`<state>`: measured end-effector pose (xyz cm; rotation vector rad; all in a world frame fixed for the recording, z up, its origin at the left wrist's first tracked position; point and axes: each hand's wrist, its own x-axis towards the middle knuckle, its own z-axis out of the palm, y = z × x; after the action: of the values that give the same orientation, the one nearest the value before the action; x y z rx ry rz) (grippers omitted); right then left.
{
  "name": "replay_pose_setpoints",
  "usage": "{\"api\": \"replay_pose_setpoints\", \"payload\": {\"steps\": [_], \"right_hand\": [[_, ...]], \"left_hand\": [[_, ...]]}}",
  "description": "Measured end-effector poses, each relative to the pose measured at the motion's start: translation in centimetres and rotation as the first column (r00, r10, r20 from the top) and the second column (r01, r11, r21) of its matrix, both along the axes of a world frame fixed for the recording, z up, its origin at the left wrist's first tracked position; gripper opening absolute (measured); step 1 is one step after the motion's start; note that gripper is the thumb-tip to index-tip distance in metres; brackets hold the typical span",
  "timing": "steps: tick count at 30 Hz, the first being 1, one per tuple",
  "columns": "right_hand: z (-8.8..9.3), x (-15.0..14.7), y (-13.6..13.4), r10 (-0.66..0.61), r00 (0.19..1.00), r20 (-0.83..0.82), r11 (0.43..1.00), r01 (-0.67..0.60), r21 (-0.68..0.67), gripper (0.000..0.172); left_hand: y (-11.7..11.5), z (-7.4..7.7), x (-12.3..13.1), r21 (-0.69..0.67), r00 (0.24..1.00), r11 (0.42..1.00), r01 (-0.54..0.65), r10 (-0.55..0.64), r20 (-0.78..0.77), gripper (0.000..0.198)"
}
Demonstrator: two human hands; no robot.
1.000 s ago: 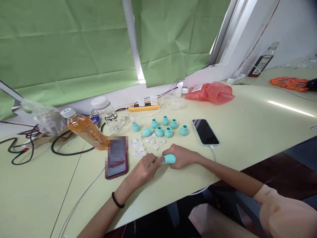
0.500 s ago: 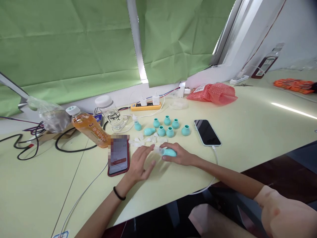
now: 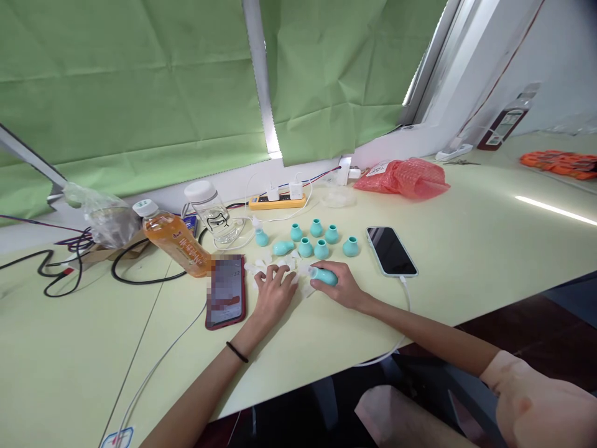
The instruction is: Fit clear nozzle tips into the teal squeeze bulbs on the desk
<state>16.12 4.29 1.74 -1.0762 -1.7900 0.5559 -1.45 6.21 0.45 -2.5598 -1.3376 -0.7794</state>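
My right hand [image 3: 340,285] grips a teal rubber bulb [image 3: 323,275] low over the pale desk [image 3: 420,298]. My left hand [image 3: 274,291] lies with its fingers spread on a scatter of small white caps [image 3: 261,264]. Just beyond stand several more teal bulbs [image 3: 317,239], one lying on its side [image 3: 282,247]. A red phone [image 3: 226,290] lies left of my left hand, and a phone with a dark screen [image 3: 390,250] on a white cable lies right of my right hand.
An orange drink bottle [image 3: 173,239] lies tilted beside a clear jar with a white lid [image 3: 209,210]. A yellow power strip [image 3: 277,200] sits by the wall. Red bubble wrap [image 3: 409,177] is at the back right, black cables [image 3: 60,267] at the left.
My left hand has left the bulb and moved forward onto the white caps, fingers spreading. My right hand has carried the bulb a little farther from me.
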Motion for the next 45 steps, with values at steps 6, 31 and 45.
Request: {"api": "replay_pose_setpoints", "payload": {"steps": [6,31,45], "right_hand": [[-0.1,-0.1,-0.2,0.08,0.987,0.14,0.996,-0.084,0.026,0.021],[-1.1,-0.9,-0.6,0.029,0.982,0.189,0.971,-0.072,0.228,0.025],[-0.5,-0.4,-0.4,0.115,0.966,0.233,0.983,-0.144,0.112,0.022]], "left_hand": [[0.0,2.0,-1.0,-0.383,0.634,0.867,0.32,0.105,0.766,0.017],[-1.9,1.4,0.5,-0.439,0.16,0.522,0.731,0.495,0.854,0.009],[-1.6,1.4,-0.1,-0.535,0.33,0.495,0.684,0.445,0.833,0.02]]}}
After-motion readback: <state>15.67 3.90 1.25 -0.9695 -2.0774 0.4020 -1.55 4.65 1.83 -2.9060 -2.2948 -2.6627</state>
